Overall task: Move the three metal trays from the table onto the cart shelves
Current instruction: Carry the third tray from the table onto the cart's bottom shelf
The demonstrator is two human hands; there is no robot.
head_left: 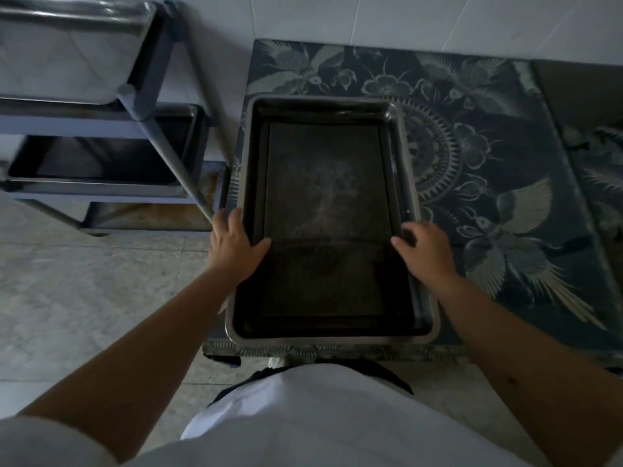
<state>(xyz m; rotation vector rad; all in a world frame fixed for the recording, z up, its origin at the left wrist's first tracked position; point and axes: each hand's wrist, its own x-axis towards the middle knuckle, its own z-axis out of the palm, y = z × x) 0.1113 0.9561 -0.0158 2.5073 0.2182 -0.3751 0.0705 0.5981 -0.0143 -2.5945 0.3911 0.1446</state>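
Note:
A dark rectangular metal tray (328, 210) lies lengthwise on the table (505, 163), which has a blue cloth with birds and flowers. My left hand (232, 244) grips its left rim, thumb inside the tray. On the right rim sits my right hand (426, 251), fingers curled over the edge. To the left stands the grey cart (161, 116). One tray (67, 52) rests on its top shelf and another tray (108, 160) on the middle shelf.
The cart's bottom shelf (148, 214) shows bare, stained metal. A slanted cart leg (199, 136) passes close to the table's left edge. Pale tiled floor (84, 298) lies to the left. A white tiled wall runs behind.

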